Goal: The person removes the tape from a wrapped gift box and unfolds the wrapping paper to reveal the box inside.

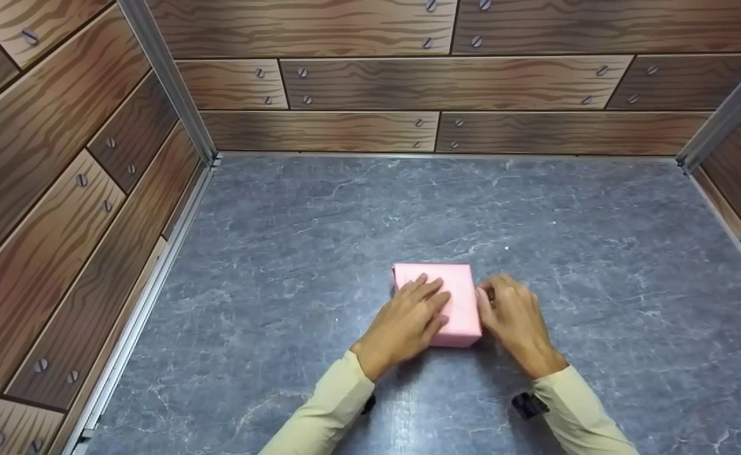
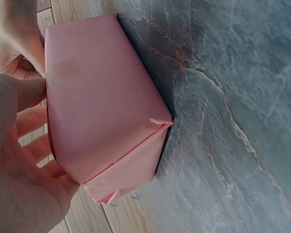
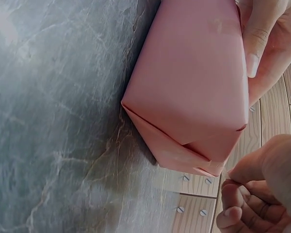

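Beyond the hands, wood-patterned walls edge our grey marbled surface; our pink paper-wrapped box lies under the spread left hand, beside the curled right hand, its hold unclear.

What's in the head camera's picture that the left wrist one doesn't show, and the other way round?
Only the head view shows the pale sleeves and metal corner posts. Only the left wrist view shows a tape-like patch and the creased, folded end of the pink package. Both show the package, left hand, right hand and marbled surface.
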{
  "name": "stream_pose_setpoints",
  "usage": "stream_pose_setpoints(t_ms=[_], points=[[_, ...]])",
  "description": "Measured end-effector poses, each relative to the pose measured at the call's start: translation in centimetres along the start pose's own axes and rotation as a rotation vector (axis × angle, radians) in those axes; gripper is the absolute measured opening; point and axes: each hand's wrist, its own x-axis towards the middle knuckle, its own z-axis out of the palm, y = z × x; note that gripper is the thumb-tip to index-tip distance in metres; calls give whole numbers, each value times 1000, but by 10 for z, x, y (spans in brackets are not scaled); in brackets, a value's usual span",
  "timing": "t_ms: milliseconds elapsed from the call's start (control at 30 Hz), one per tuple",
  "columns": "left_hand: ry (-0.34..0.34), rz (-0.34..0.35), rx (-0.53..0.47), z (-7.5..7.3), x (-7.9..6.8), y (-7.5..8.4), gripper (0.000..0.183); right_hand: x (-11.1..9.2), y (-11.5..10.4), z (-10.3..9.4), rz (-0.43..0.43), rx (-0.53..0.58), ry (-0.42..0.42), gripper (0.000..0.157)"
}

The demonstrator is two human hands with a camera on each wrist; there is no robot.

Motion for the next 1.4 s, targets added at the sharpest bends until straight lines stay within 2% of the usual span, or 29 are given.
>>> stream_pose_setpoints(t_ms=[300, 733, 1400], points=[[12, 10, -7, 2, 0, 0, 38, -3, 4, -2, -8, -2, 18, 6], [-28, -13, -31, 0, 1, 1, 41, -5, 8, -6, 13, -8, 15, 4], [-31, -11, -19, -1, 1, 0, 39, -8, 16, -11, 58, -13, 20, 4]])
